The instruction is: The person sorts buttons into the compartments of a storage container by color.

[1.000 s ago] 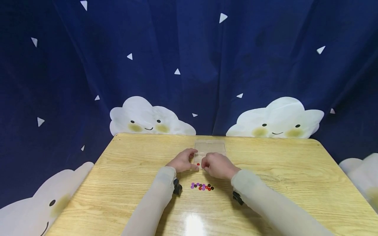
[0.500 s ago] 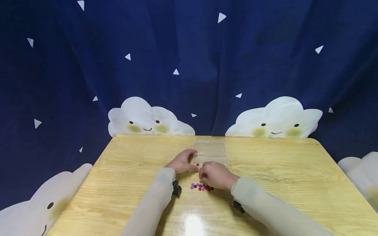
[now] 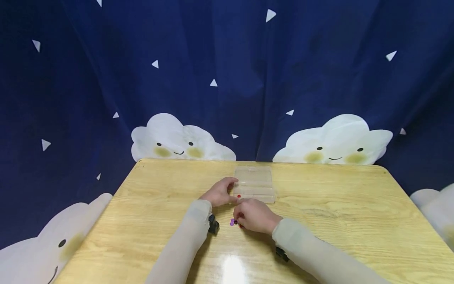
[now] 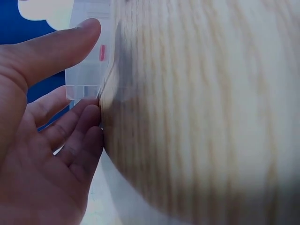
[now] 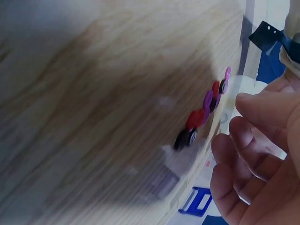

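Note:
A clear plastic box (image 3: 253, 175) lies with its lid folded back near the table's far edge. One red button (image 3: 239, 196) is in its left front part, showing as a red sliver (image 4: 102, 53) in the left wrist view. My left hand (image 3: 220, 192) holds the box's left end, thumb at the front corner and fingers further back. Just in front of the box, my right hand (image 3: 256, 215) is low over small round buttons (image 3: 232, 222), hiding most of them. Purple, red and black buttons (image 5: 195, 119) show beside its loosely bent fingers in the right wrist view, nothing visible between them.
The wooden table (image 3: 170, 189) stretches to both sides, its far edge close behind the box. A dark blue curtain (image 3: 241, 79) with white clouds hangs behind it. Light glares off the tabletop near the front.
My right hand has left the box, moving toward me and a little left over the buttons. The box front it covered now shows. My left hand has stayed at the box.

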`<state>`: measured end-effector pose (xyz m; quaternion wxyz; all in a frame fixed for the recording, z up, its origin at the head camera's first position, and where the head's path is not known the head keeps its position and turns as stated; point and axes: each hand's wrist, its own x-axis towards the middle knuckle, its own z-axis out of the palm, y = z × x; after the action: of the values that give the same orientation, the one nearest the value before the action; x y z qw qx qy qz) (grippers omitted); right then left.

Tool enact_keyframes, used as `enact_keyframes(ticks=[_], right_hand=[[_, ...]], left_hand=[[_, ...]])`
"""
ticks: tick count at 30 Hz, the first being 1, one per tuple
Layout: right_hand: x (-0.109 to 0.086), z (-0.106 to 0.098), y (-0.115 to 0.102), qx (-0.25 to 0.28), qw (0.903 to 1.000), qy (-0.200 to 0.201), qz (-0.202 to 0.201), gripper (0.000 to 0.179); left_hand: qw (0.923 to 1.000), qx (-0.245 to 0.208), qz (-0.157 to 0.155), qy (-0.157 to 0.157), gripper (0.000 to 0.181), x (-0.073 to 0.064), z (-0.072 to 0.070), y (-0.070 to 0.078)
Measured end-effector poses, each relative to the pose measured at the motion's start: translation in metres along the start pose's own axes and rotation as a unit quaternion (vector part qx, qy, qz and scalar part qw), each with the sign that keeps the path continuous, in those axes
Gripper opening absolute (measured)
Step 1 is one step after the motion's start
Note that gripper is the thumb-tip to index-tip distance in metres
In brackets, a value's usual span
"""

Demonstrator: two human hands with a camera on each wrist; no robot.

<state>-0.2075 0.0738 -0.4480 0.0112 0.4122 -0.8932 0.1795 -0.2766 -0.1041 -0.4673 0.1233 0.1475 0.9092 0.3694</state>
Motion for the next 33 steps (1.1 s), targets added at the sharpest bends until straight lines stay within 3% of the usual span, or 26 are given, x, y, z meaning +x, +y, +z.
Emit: enact_keyframes(ticks=[16, 33], right_hand=[[0.005, 0.010, -0.011, -0.019, 0.9989, 0.011, -0.040, 0.012], [0.010, 0.020, -0.009, -0.038, 0.9986, 0.010, -0.034, 0.013]], left_hand=[[1.0000, -0.004, 0.001, -0.006, 0.071, 0.004, 0.003, 0.001], [0.9999, -0.010, 0.008, 0.003, 0.071, 0.002, 0.000, -0.002]])
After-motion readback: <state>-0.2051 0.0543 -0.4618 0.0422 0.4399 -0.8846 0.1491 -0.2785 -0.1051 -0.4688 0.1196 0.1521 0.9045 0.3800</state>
